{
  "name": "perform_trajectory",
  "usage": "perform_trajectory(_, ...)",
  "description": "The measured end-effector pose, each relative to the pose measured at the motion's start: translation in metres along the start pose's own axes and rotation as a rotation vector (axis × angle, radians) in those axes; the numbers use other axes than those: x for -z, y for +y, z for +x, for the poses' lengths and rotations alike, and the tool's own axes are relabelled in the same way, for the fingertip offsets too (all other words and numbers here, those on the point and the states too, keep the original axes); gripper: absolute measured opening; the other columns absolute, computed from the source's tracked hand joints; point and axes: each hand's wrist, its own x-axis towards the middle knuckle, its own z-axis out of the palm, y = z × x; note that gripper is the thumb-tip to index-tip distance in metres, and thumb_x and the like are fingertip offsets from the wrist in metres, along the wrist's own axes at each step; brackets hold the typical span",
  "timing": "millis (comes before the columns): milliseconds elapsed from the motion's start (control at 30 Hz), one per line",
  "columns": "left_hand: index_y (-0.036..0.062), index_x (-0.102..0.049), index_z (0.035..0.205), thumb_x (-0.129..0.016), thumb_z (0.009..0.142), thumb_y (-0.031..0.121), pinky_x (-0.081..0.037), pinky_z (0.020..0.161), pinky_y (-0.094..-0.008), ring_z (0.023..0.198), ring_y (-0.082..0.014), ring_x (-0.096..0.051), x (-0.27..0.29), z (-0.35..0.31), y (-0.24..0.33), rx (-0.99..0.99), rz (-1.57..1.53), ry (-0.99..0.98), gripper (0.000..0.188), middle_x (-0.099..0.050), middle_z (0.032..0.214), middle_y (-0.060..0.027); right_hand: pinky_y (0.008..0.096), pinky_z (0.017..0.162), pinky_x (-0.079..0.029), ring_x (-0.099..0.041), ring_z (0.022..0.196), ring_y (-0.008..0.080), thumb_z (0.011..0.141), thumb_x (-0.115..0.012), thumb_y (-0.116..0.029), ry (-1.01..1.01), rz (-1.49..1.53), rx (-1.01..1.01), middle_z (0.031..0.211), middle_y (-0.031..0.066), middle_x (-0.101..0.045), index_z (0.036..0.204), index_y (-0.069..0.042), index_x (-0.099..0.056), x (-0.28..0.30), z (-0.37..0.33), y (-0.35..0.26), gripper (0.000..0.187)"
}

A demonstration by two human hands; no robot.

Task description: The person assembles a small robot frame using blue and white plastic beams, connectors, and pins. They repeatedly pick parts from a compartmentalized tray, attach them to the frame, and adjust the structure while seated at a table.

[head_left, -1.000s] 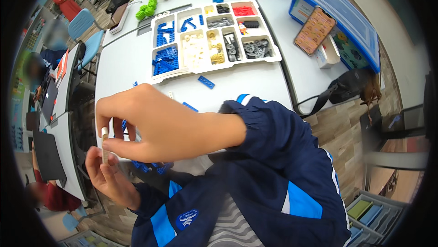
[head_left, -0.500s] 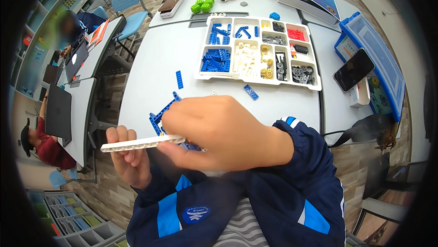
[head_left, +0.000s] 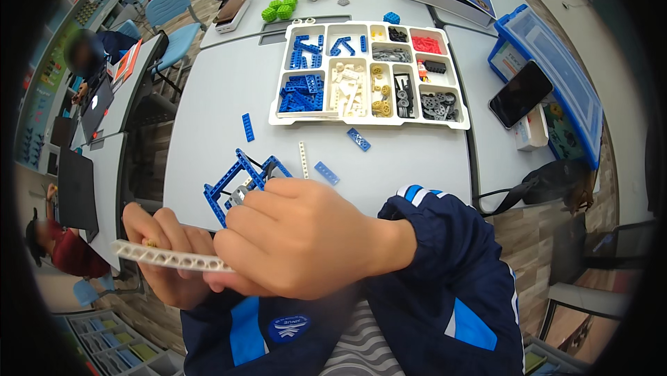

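A long white beam with a row of holes is held up in front of me, its holed side showing. My right hand is closed round its right end, with the thumb underneath. Behind the beam, the fingers of my left hand are curled against it. A tiny tan piece shows between the left fingers and the beam; its kind is too small to tell. Just beyond my hands stands a blue frame of beams with grey parts in it, partly hidden by the right hand.
Loose on the table lie blue plates and a thin white strip. A white sorting tray of building parts is farther back. To the right are a phone and a blue-edged bin; green blocks stand at the back.
Both hands have come down and to the left with the beam, which has turned to show its holes. More of the blue frame and the white strip now show.
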Motion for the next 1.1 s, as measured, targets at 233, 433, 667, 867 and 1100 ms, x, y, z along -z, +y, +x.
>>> perform_trajectory(233,0.0099,-0.034,0.084,-0.041,0.105,0.022,-0.037,0.046,-0.0273,0.048,-0.0132,-0.04,0.0,0.021,-0.018,0.109,-0.104,0.09,0.026,-0.041,0.066,-0.0033,0.0352,0.052,-0.042,-0.054,0.056,0.0222,0.084,-0.068,-0.026,0.194,-0.044,-0.12,0.064,0.0058,-0.053,0.075,-0.006,-0.058,0.023,0.009,-0.002,0.025)
perform_trajectory(433,-0.0009,-0.054,0.1,-0.046,0.101,0.034,-0.044,0.073,-0.0307,0.079,-0.0145,-0.054,0.003,0.018,-0.029,0.165,0.442,0.047,0.036,-0.059,0.086,-0.0089,0.0396,0.053,-0.045,-0.056,0.057,0.0297,0.082,-0.067,-0.021,0.166,0.087,-0.17,0.069,0.0091,-0.054,0.081,-0.004,-0.057,0.009,0.007,0.01,0.019)
perform_trajectory(667,-0.0018,-0.053,0.123,-0.05,0.101,0.038,-0.049,0.093,-0.0381,0.111,-0.0259,-0.06,0.036,0.035,-0.037,0.268,0.304,-0.25,0.046,-0.06,0.12,-0.0183,0.0397,0.055,-0.048,-0.062,0.068,0.026,0.083,-0.064,-0.019,0.085,-0.088,-0.109,0.076,0.0079,-0.056,0.075,-0.005,-0.06,0.004,0.006,0.016,0.016)
perform_trajectory(867,0.0051,-0.049,0.127,-0.055,0.099,0.049,-0.048,0.054,-0.0262,0.074,-0.0179,-0.062,0.046,0.039,-0.033,0.499,0.216,-0.314,0.052,-0.062,0.105,-0.0131,0.036,0.058,-0.048,-0.062,0.078,0.0229,0.076,-0.067,-0.02,-0.062,-0.154,-0.094,0.082,0.005,-0.057,0.077,-0.008,-0.064,-0.006,-0.002,0.026,0.013)
perform_trajectory(1100,0.0038,-0.047,0.132,-0.052,0.1,0.045,-0.047,0.059,-0.0267,0.075,-0.0164,-0.061,0.039,0.041,-0.035,0.579,0.188,-0.225,0.052,-0.063,0.103,-0.0127,0.0361,0.061,-0.05,-0.064,0.08,0.0229,0.076,-0.067,-0.02,-0.102,-0.177,-0.107,0.082,0.0049,-0.06,0.076,-0.009,-0.066,-0.006,0.001,0.023,0.011)
